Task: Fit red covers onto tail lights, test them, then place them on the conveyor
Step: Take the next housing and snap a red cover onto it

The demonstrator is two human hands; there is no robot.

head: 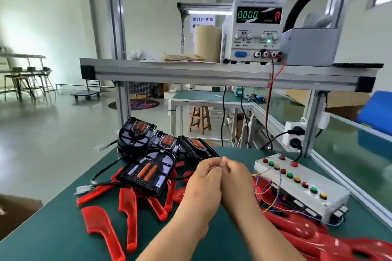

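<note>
My left hand [203, 178] and my right hand [235, 174] meet knuckle to knuckle over the green bench [59, 229], fingers curled inward and fingertips touching. Nothing shows between them from this side. Several black tail lights [148, 172] with orange bulbs lie piled to the left, one on top with its white plug [83, 189] trailing. Loose red covers [127, 207] are scattered under and in front of that pile. More red covers [297, 231] are heaped at my right forearm.
A white test box [301, 184] with coloured buttons and loose wires sits right of my hands. A power supply [257, 32] reading 0.000 stands on the aluminium shelf [191, 72] above. The green conveyor belt [360, 159] runs along the right, behind the frame rail.
</note>
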